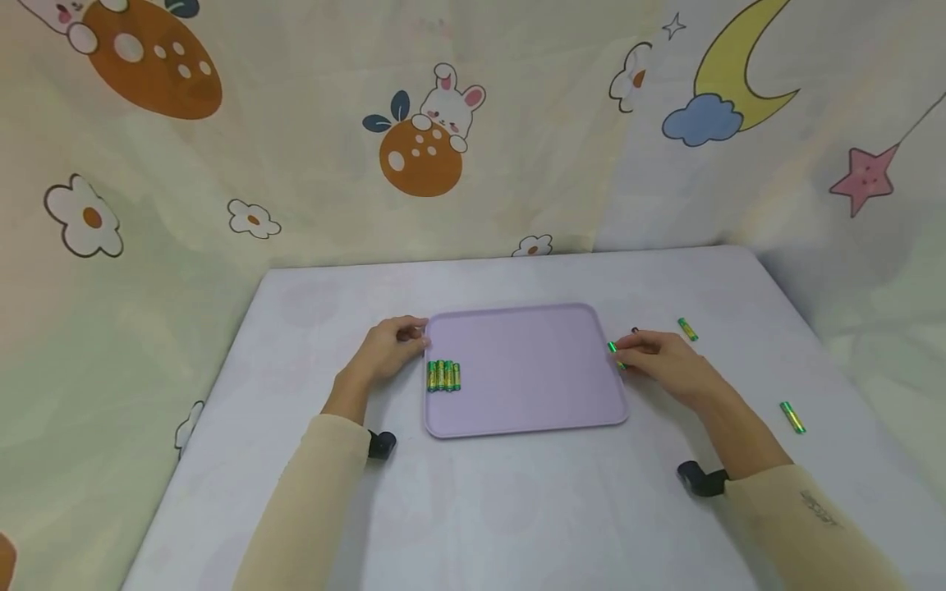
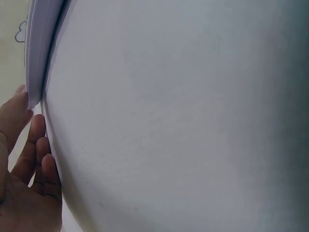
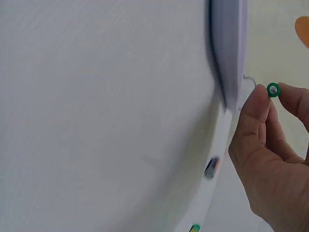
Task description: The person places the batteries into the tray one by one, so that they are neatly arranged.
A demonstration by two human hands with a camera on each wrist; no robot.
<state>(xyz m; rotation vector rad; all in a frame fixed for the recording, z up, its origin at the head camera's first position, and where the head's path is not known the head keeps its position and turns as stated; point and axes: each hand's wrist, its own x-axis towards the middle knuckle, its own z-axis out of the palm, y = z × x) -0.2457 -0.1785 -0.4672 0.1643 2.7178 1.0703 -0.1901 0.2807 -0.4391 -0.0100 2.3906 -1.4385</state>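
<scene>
A lavender tray [image 1: 525, 369] lies on the table, with several green-and-gold batteries [image 1: 443, 376] side by side along its left edge. My left hand [image 1: 392, 346] holds the tray's left rim with thumb and fingertips, which the left wrist view [image 2: 29, 159] shows close up at the rim. Between the thumb and forefinger of my right hand [image 1: 661, 357] a green battery [image 1: 613, 348] is pinched, just at the tray's right rim. Its round metal end [image 3: 273, 90] faces the right wrist camera. The rest of its body is partly hidden by fingers.
To the right of the tray lie a loose green battery [image 1: 688, 329] and another green battery [image 1: 792, 417] nearer the front. A small dark battery with an orange part [image 3: 211, 167] lies past the right hand, mostly hidden by it in the head view. A patterned cloth [image 1: 517, 164] hangs behind the table.
</scene>
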